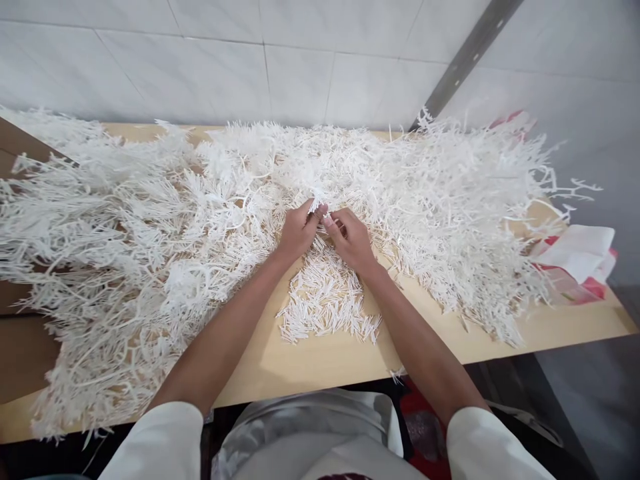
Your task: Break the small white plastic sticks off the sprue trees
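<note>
Two hands meet over one small white plastic piece [317,199], which we pinch between our fingertips at the middle of the desk [320,363], just above the heap of loose sticks. Our left hand [298,232] grips it from the left and our right hand [350,237] from the right, both grasping the same piece, thumbs nearly touching. We judge the work here goes best with a short, firm hold close to the joint, twisting rather than pulling, so thin stems do not bend or spring away. The piece looks thin, pale and branched, matt white like all around it; its exact shape is too small to tell. Just below our hands lies a pile of short white sticks [325,303], roughly aligned. Tangled white branched strips [125,253] spread across the left of the desk, and more [450,200] across the right. A red-and-white bag [580,263] rests at the right edge. White tiled wall [250,60] rises behind.
</note>
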`<act>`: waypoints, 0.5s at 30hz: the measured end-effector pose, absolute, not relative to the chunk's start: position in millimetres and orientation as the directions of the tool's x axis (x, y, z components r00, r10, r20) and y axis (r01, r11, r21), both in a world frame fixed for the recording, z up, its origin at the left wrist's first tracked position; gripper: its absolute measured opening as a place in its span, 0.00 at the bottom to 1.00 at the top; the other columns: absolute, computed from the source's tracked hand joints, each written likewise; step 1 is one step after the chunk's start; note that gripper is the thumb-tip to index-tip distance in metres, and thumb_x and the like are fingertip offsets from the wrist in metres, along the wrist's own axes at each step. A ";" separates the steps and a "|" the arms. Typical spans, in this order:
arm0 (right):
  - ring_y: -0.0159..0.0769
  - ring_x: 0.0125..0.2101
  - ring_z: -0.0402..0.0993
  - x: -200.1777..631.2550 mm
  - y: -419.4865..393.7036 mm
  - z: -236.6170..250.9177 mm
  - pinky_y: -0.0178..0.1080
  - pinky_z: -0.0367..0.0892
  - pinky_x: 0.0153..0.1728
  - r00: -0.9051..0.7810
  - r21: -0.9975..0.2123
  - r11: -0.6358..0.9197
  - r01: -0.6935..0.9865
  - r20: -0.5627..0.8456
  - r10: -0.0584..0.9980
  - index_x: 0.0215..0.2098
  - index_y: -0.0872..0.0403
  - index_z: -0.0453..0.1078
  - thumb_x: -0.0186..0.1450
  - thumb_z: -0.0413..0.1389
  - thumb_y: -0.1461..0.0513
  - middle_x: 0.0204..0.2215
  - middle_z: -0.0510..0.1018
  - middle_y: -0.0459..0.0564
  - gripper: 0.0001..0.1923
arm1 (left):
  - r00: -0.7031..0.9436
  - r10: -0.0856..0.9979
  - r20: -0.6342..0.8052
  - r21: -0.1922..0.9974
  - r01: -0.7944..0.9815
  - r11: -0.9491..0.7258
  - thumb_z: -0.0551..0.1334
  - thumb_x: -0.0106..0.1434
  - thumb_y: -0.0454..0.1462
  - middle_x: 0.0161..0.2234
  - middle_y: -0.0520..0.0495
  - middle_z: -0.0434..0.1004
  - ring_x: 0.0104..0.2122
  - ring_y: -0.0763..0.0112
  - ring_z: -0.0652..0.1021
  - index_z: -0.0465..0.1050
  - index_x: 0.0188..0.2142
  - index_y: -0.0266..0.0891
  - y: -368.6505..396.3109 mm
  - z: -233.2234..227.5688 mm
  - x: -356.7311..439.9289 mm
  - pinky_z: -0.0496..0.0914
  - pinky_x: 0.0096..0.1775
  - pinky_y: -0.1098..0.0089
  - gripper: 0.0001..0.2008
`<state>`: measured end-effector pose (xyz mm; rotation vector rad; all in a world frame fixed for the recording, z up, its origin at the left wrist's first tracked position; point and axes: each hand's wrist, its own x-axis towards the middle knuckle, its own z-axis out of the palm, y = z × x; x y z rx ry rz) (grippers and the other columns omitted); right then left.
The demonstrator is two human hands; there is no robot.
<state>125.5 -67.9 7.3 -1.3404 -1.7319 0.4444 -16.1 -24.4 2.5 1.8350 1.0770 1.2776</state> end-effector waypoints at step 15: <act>0.27 0.19 0.52 95.9 -106.8 19.8 0.36 0.53 0.23 -0.524 -0.311 0.810 0.498 0.636 0.566 0.19 0.51 0.55 0.61 0.51 0.66 0.16 0.59 0.40 0.14 | 0.074 0.908 0.413 0.860 0.296 -0.416 0.52 0.67 0.55 0.16 0.58 0.51 0.18 0.77 0.55 0.55 0.24 0.41 -20.3 1.6 -18.1 0.51 0.24 0.69 0.24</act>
